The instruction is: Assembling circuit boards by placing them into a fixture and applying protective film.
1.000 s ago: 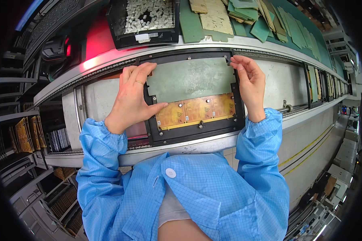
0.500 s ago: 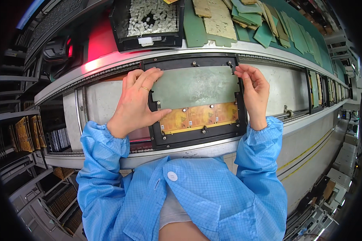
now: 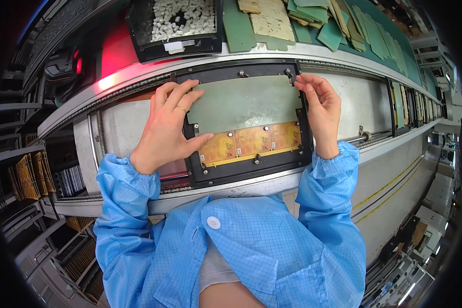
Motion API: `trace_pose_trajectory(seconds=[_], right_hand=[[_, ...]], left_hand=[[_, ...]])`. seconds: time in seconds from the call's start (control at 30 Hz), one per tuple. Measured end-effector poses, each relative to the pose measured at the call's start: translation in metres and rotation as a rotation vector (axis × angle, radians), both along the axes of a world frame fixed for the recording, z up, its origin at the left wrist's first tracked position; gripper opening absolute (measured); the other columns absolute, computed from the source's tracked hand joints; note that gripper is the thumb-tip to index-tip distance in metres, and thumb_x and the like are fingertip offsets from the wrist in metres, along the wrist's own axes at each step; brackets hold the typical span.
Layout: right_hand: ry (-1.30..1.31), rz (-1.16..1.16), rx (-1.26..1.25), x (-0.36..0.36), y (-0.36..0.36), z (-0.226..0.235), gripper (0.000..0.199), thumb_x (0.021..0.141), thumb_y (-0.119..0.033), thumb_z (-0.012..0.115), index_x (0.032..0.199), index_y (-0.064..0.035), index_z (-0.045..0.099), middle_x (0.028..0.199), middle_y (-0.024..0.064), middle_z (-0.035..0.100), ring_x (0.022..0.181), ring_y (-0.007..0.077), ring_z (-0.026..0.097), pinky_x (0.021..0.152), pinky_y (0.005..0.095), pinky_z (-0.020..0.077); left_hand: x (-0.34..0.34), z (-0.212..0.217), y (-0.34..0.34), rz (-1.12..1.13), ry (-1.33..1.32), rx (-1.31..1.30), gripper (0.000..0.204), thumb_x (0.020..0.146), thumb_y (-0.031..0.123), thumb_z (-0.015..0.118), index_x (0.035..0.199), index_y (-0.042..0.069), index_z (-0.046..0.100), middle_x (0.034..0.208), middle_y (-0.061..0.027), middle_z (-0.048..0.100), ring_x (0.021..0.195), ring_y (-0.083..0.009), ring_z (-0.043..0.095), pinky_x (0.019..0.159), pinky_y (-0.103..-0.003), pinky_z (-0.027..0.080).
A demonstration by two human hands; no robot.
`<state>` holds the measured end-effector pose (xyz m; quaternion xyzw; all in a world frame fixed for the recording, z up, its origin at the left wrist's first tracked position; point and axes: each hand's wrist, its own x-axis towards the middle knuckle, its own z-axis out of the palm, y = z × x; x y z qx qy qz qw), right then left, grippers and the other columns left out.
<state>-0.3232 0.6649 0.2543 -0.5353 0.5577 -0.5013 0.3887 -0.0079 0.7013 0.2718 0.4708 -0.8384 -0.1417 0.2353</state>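
A green rectangular board (image 3: 246, 102) lies in a black frame (image 3: 231, 177), covering the far part of a row of yellow-orange circuit boards (image 3: 256, 143). My left hand (image 3: 165, 120) is spread at the board's left side. Its fingertips are at the far left corner, and its thumb reaches the near left corner. It is open. At the far right corner, my right hand (image 3: 321, 105) has its fingers bent beside the board's edge, with the thumb apart from them. It appears open, though contact at the fingertips is hard to make out.
The frame sits on a conveyor with metal rails (image 3: 231, 192). Beyond the far rail stand a black bin (image 3: 174, 47) of small white pieces and several loose green boards (image 3: 339, 31). A red-lit device (image 3: 64, 66) is at far left. More frames (image 3: 405, 108) are down the line.
The whole view has shifted slightly, so the frame appears higher and further left. My left fingers look a little more spread. The green board keeps its place in the frame.
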Motion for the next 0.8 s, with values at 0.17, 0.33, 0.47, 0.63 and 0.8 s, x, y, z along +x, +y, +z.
trace_pose_trajectory(seconds=[0.17,0.33,0.47,0.63,0.8], right_hand=[[-0.055,0.012,0.016,-0.002,-0.005,0.0,0.022,0.098,0.0,0.052,0.117,0.0069,0.061,0.112,0.0142,0.068,0.107,0.0208,0.066,0.098,0.0296,0.0486],[-0.026,-0.005,0.006,-0.004,-0.004,-0.004,0.023,0.098,0.0,0.052,0.118,0.0059,0.061,0.11,0.0137,0.07,0.106,0.0191,0.066,0.096,0.0288,0.049],[0.148,-0.061,0.046,-0.005,0.0,0.004,0.023,0.098,-0.001,0.053,0.118,0.0055,0.061,0.109,0.0128,0.07,0.102,0.0175,0.066,0.094,0.0282,0.0495],[-0.029,-0.021,0.025,-0.012,-0.001,0.003,0.023,0.097,-0.001,0.053,0.117,0.0059,0.061,0.107,0.0153,0.07,0.101,0.0177,0.066,0.094,0.0281,0.0493],[-0.068,-0.029,0.022,-0.013,0.0,0.001,0.023,0.097,-0.001,0.053,0.118,0.0061,0.061,0.107,0.0165,0.07,0.102,0.0189,0.066,0.096,0.0284,0.0485]], left_hand=[[-0.001,-0.001,-0.002,-0.014,0.012,0.028,0.079,0.061,0.019,0.086,0.13,0.002,0.052,0.141,-0.0131,0.048,0.124,-0.0371,0.041,0.107,-0.047,0.036],[-0.004,-0.003,-0.003,-0.009,-0.01,0.044,0.08,0.061,0.017,0.086,0.132,0.003,0.051,0.141,-0.0127,0.049,0.122,-0.0371,0.041,0.107,-0.047,0.036],[-0.006,-0.003,-0.004,-0.022,-0.004,0.007,0.08,0.06,0.017,0.086,0.131,0.003,0.052,0.139,-0.0124,0.05,0.117,-0.0358,0.043,0.105,-0.045,0.038],[-0.009,-0.003,-0.005,-0.03,0.005,-0.01,0.077,0.06,0.022,0.086,0.126,0.0,0.055,0.136,-0.014,0.049,0.116,-0.0347,0.044,0.103,-0.046,0.036],[-0.013,-0.003,-0.005,-0.026,-0.018,-0.023,0.076,0.06,0.022,0.087,0.125,-0.001,0.055,0.135,-0.0154,0.05,0.116,-0.0349,0.044,0.102,-0.046,0.035]])
